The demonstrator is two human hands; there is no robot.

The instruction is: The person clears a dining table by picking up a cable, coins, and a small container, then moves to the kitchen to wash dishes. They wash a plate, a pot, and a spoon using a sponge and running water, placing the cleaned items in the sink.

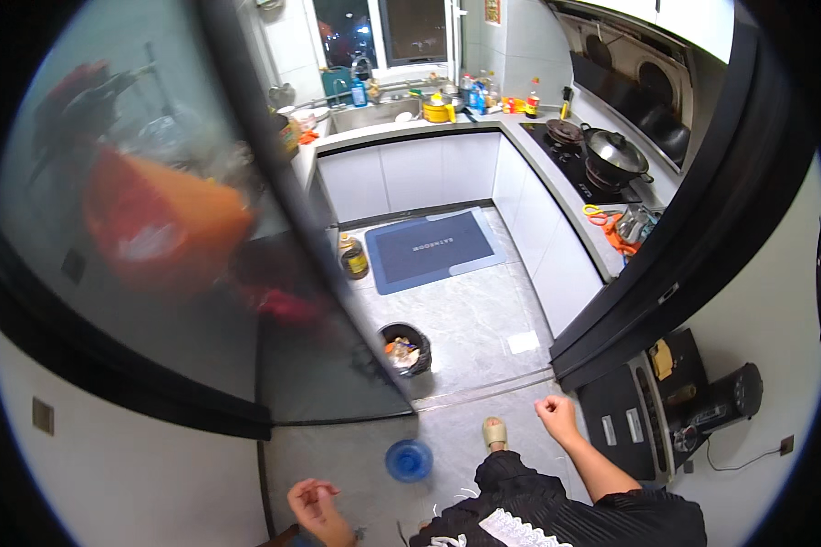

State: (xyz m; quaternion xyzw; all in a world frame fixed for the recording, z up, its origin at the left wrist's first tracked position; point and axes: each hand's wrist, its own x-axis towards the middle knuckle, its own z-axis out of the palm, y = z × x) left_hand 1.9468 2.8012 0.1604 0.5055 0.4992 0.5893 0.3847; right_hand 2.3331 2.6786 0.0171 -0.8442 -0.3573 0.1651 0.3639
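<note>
My left hand hangs at the lower left, empty, its fingers loosely curled and the palm partly showing. Closest to it on the floor is a round blue plastic basin. On the other side, my right hand is held out in a loose fist, with nothing visible in it. My foot in a pale slide sandal rests just short of the sliding-door floor track. Past that track, a black bin with a liner and rubbish stands by the edge of the frosted glass door.
A grey-blue mat and an oil bottle are on the kitchen floor. Right of the doorway stands a black cabinet with a dark appliance. A lidded wok sits on the hob; scissors lie at the counter's near end.
</note>
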